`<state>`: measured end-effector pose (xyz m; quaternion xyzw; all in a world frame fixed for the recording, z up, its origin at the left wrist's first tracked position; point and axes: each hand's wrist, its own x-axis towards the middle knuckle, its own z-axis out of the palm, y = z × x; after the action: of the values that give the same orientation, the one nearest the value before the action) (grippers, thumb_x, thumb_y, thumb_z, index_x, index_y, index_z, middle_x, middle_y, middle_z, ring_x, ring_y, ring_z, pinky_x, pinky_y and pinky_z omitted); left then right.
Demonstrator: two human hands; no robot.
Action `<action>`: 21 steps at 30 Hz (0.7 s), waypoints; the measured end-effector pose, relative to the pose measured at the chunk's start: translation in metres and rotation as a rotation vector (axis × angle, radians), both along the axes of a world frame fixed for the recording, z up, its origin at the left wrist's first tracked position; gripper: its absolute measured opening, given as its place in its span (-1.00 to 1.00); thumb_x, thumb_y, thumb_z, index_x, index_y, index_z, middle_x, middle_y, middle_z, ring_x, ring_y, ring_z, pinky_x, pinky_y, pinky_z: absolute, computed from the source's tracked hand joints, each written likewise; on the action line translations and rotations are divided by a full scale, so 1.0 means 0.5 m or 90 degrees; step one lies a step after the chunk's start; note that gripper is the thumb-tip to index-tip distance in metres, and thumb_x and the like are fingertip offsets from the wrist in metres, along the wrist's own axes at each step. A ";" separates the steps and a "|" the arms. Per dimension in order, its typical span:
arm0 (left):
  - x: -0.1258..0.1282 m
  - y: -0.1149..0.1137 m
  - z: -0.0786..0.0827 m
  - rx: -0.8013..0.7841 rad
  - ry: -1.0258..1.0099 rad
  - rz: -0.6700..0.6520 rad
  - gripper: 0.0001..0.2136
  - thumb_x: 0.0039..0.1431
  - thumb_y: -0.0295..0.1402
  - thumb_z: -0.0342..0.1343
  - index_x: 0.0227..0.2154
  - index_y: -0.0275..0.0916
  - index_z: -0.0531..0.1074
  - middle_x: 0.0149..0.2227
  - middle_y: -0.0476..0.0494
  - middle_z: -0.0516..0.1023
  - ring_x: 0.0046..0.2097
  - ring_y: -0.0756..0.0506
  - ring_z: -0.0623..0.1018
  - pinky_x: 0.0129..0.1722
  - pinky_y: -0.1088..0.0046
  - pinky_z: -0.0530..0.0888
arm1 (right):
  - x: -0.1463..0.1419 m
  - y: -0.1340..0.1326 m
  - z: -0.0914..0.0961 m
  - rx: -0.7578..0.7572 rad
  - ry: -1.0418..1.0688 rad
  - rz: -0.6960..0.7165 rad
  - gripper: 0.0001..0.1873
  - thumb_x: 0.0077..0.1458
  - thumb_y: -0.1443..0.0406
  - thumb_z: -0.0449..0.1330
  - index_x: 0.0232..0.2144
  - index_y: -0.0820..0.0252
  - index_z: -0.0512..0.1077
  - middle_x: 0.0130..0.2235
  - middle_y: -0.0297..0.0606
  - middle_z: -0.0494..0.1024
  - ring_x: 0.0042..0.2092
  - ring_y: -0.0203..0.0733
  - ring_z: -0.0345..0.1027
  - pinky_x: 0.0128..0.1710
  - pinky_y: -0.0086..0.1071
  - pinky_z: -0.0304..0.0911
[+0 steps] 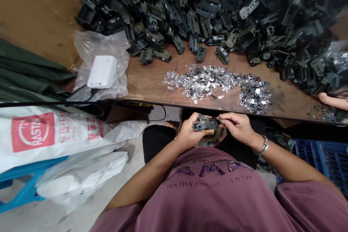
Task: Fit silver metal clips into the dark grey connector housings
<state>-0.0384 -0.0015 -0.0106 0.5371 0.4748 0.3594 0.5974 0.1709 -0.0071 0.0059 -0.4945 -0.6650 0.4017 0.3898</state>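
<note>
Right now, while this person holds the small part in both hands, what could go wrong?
The dark plastic part, pinched by the left hand and right hand, is held out past the table edge, so it could slip and fall toward the lap. The shiny metal scraps lie near the edge of the wooden table, so an arm might knock some off. Those scraps may also be sharp for bare fingers.

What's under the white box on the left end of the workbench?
A clear plastic bag lies under the white box on the wooden bench, and a black cable runs from the box's lower edge. The part of the bag beneath the box is hidden.
</note>
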 end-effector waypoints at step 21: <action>0.019 0.007 0.004 -0.308 -0.189 -0.031 -0.52 -0.05 -0.12 0.32 -0.10 -0.26 0.40 -0.37 -0.09 0.53 -0.47 0.02 0.50 -0.53 0.56 0.39 | -0.024 0.032 -0.029 -0.196 0.080 0.112 -0.63 0.21 0.08 0.14 -0.03 0.14 0.42 -0.31 -0.30 0.55 -0.33 -0.27 0.41 -0.31 -0.38 0.35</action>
<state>-0.0289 0.0021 -0.0084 0.3315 0.4408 0.2958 0.7799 0.1591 0.0089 -0.0089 -0.4623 -0.6107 0.5612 0.3137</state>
